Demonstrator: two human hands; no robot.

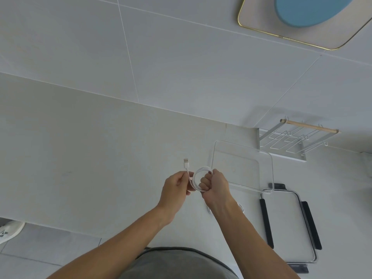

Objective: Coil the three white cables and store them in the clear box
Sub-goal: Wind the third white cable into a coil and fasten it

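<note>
A white wire rack (289,140) stands beside a black-clipped lid (289,224).

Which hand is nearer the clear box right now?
Right. The right hand holds the coiled cable right beside the clear box, at its near left rim. The left hand pinches the cable's plug end farther left.

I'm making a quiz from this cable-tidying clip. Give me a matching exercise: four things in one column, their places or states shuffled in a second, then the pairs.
Things:
1. USB plug
2. coiled white cable
3. clear box
4. box lid

Places or states:
A. empty, beyond the right hand
B. looped, gripped by the right hand
C. nearest the person, black clips on its sides
D. sticks up above the left hand

Pairs: 1-D, 2-B, 3-A, 4-C
</note>
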